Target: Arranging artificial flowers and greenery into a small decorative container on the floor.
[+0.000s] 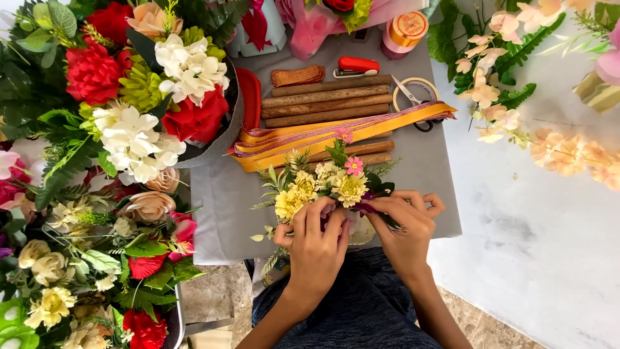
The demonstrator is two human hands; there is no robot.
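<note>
Grey cloth covered the small tabletop (426, 194), which stood hemmed in by artificial flowers on every side. At its near edge the person held a small bouquet (323, 184) of pale yellow blooms, tiny pink flowers and green sprigs. The left hand (314, 242) was wrapped tight around the gathered stems, fingers curled shut on them. The right hand (403, 223) sat just beside it, fingertips pinched on a dark purple bit at the right of the bunch; what exactly it nipped I could not tell. The two hands were almost touching.

Farther back on the tabletop lay a band of orange and gold ribbons (336, 132), stretched left to right. Beyond it rested brown wooden sticks (326, 98), with scissors (413, 103) lying over a roll of tape (416, 87) at the right, and a red stapler (357, 66) at the far side. On the left stood a big arrangement of red and white flowers (145, 97). Peach blossom sprays (504, 77) hung at the far right.
</note>
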